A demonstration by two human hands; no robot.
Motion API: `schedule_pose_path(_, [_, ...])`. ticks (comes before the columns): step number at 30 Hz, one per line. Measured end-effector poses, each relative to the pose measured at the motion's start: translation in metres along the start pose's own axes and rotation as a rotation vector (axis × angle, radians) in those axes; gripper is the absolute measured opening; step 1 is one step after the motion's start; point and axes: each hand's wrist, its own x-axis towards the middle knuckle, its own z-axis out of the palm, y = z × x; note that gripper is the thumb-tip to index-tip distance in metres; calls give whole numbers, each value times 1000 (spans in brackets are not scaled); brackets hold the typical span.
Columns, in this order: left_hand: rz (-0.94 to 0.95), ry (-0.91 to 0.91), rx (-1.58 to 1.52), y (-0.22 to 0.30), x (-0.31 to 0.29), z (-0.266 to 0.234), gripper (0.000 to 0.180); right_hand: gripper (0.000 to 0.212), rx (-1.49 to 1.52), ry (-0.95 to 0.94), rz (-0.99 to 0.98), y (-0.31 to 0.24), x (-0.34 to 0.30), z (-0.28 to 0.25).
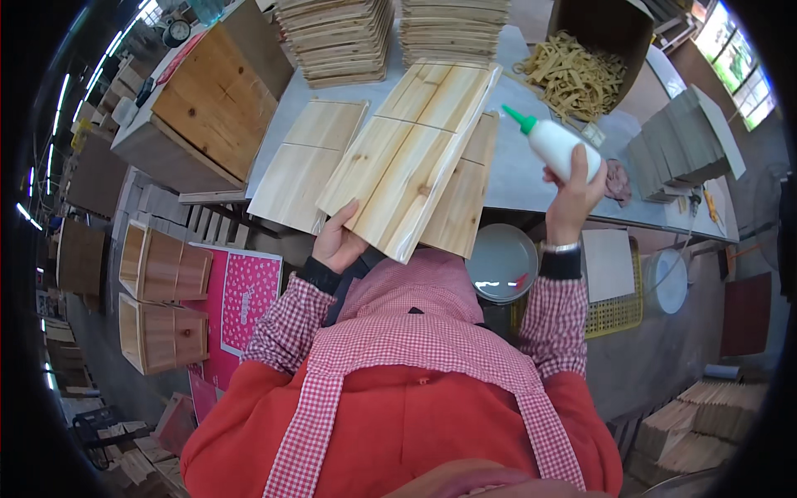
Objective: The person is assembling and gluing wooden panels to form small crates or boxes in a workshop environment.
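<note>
Your left hand (pixel 339 242) held a wooden panel (pixel 403 162); your right hand (pixel 574 195), gripping a squeeze bottle (pixel 554 147), risked drips if it tightened.

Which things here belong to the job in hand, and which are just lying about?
In the job:
wooden panel, held by the left hand
white bottle with a green nozzle, held in the right hand
probably the paler panel on the table

Apparently lying about:
wooden tubs
curled strips
round basin
yellow crate
</note>
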Motion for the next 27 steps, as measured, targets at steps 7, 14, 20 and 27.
schedule_pose_path(7, [-37,-6,-64,5,-12,-16,49,32,-65,11,-111,15,61,33])
schedule_pose_path(14, [296,17,10,31,-16,-29,52,39,10,77,-129,14,41,28])
schedule_pose_path(20, [713,-25,44,176,-52,44,53,42,41,124,-121,-6,23,12])
schedule_pose_path(27, [1031,-365,215,365,31,320,33,45,21,275,-80,3,9,-10])
